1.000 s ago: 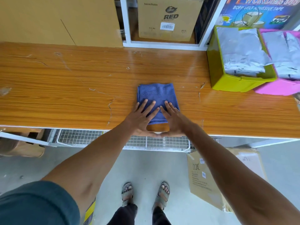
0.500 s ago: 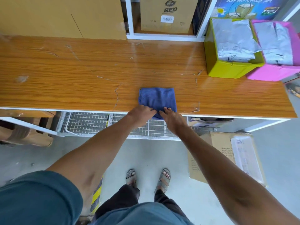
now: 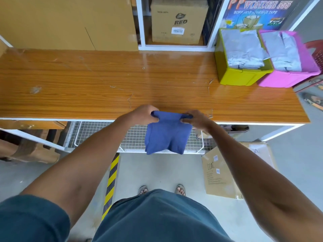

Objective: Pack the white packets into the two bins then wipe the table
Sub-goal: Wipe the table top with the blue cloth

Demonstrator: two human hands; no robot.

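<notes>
Blue cloth (image 3: 167, 133): we hold it by its top corners, hanging folded in front of the desk (image 3: 104, 81) edge, clear of the top.
Left hand (image 3: 145, 113): our fingers curl round the cloth's left corner, clamped on it.
Right hand (image 3: 196, 119): pinching the right corner, likewise closed on the cloth.
Packets: we see them all inside the bins at the desk's far right; none lies on the wood.
Green bin (image 3: 239, 77): filled with packets (image 3: 243, 49); the exact number we cannot tell.
Pink bin (image 3: 288, 79): touching the green one, also holding packets.
Counts: two bins, one cloth, two hands, one desk.
Stage: we judge packing done and wiping near its end or between passes.
Risk one: the cloth could slip from a corner and drop to the floor, since only fingertips carry it.
Risk two: a wide sweep rightward could nudge the bins, and the pink one sits close to the desk's right end.
Risk three: scratched patches may snag the fabric.
</notes>
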